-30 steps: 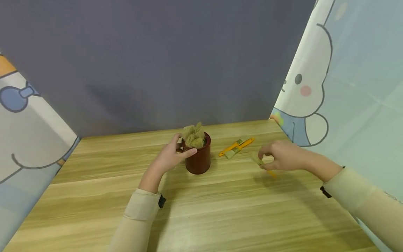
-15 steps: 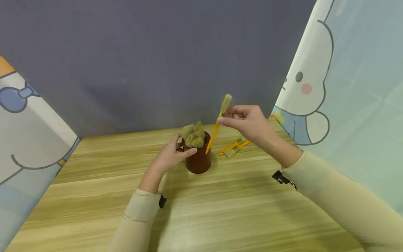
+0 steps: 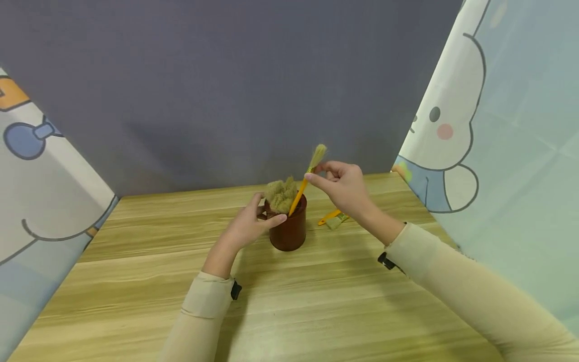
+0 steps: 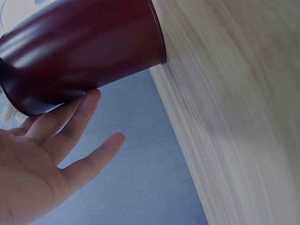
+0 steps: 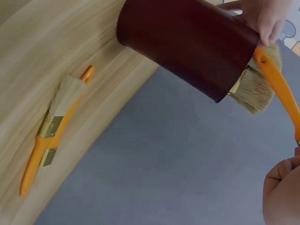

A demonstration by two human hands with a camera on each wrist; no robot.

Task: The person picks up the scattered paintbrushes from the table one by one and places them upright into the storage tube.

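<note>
A dark red cup (image 3: 289, 232) stands on the wooden table (image 3: 316, 301), with several brushes in it, bristles (image 3: 280, 193) up. My left hand (image 3: 264, 211) grips the cup near its rim, thumb across the front. My right hand (image 3: 318, 177) pinches an orange-handled brush (image 3: 302, 188) just below its bristles, which point up. The handle slants down and its tip is at the cup's mouth. The left wrist view shows the cup (image 4: 84, 51) against my fingers (image 4: 75, 122). In the right wrist view the orange-handled brush (image 5: 279, 84) crosses the cup (image 5: 187, 42) rim.
Two more orange-handled brushes (image 3: 332, 218) lie on the table right of the cup, also visible as brushes (image 5: 51, 131) in the right wrist view. A grey backdrop (image 3: 226, 90) stands close behind, and cartoon-print curtains (image 3: 497, 125) close both sides.
My right hand picked a brush off the table at the right, lifted it and carried it left. Its handle tip now dips into the cup. The left hand stayed on the cup.
</note>
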